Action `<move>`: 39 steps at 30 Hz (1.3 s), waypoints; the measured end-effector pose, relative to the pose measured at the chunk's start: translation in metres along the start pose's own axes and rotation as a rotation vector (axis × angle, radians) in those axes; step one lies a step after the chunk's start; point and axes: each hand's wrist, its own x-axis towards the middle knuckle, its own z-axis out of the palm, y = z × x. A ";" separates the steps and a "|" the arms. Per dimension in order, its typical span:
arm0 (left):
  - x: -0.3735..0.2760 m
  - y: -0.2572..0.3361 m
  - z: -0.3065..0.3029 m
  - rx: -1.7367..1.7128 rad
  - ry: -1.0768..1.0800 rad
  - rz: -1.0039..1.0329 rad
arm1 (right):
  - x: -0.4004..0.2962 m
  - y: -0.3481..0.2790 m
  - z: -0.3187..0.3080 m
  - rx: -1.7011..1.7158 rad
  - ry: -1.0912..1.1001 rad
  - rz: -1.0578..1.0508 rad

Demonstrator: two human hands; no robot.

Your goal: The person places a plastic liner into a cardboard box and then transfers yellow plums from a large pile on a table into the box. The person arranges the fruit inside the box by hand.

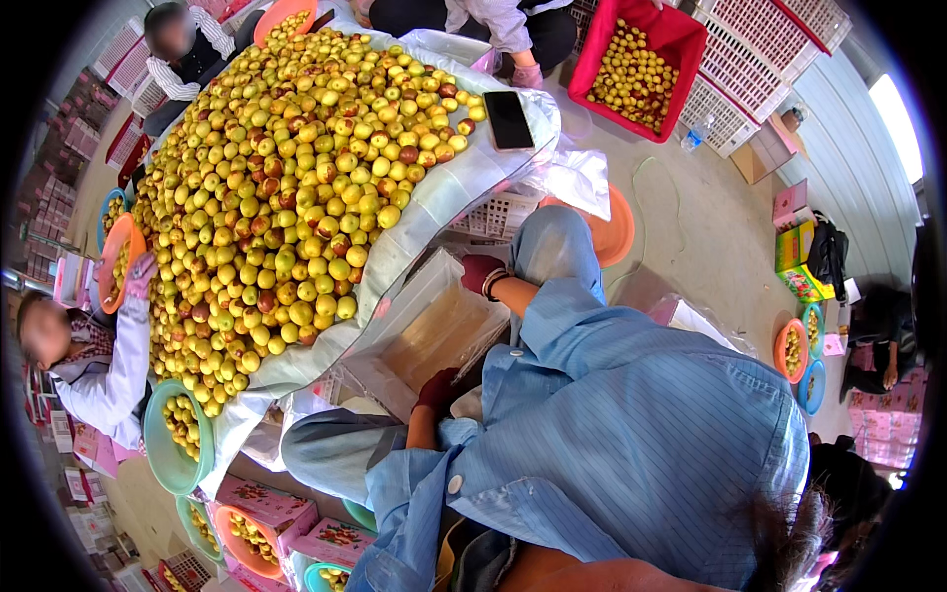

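Observation:
Between my knees an open carton (436,325) rests tilted, lined with clear plastic film, its brown bottom bare of fruit. My left hand (438,391), in a dark red glove, grips the carton's near rim by the film. Another dark red glove covers my right hand (482,272), which holds the rim at the carton's right end; its fingertips are partly hidden. Just beyond the carton, a large heap of jujubes (266,192), yellow-green with brown patches, lies on a pale plastic sheet (436,200).
A phone (508,120) lies on the sheet's edge. Bowls of jujubes, one green (152,459) and one orange (122,222), stand by the heap. A red-lined crate (677,52) holds more. Co-workers sit around the heap; one gloved hand (140,274) touches the orange bowl. Pink boxes (259,499) stand nearby.

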 end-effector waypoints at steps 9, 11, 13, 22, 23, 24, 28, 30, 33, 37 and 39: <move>0.001 0.001 -0.002 -0.009 -0.043 -0.026 | 0.000 0.000 0.000 0.014 -0.017 0.011; 0.006 -0.014 0.005 0.007 -0.036 -0.021 | 0.002 0.001 0.002 0.020 -0.017 0.013; 0.007 -0.014 0.004 0.023 -0.043 -0.015 | 0.002 0.002 0.003 0.023 -0.017 0.016; -0.008 0.012 -0.007 -0.014 0.005 -0.011 | 0.002 0.004 0.004 0.038 -0.005 0.019; -0.010 0.017 -0.010 -0.001 -0.014 -0.014 | 0.000 0.004 0.002 0.040 -0.006 0.016; -0.013 0.022 -0.013 0.012 -0.033 -0.016 | -0.001 0.003 0.000 0.042 -0.007 0.013; -0.007 0.017 -0.011 0.026 -0.075 -0.027 | 0.001 0.005 0.003 0.031 -0.008 0.015; -0.008 0.013 -0.009 0.042 -0.044 0.000 | 0.002 0.003 0.003 0.019 -0.022 0.026; -0.007 0.012 -0.008 0.042 -0.036 0.001 | -0.002 0.000 -0.002 0.044 -0.030 0.026; -0.010 0.016 -0.008 0.038 -0.003 -0.012 | 0.005 0.007 0.009 0.041 -0.008 0.031; -0.010 0.018 -0.009 0.049 0.002 -0.009 | 0.005 0.006 0.008 0.009 -0.021 0.031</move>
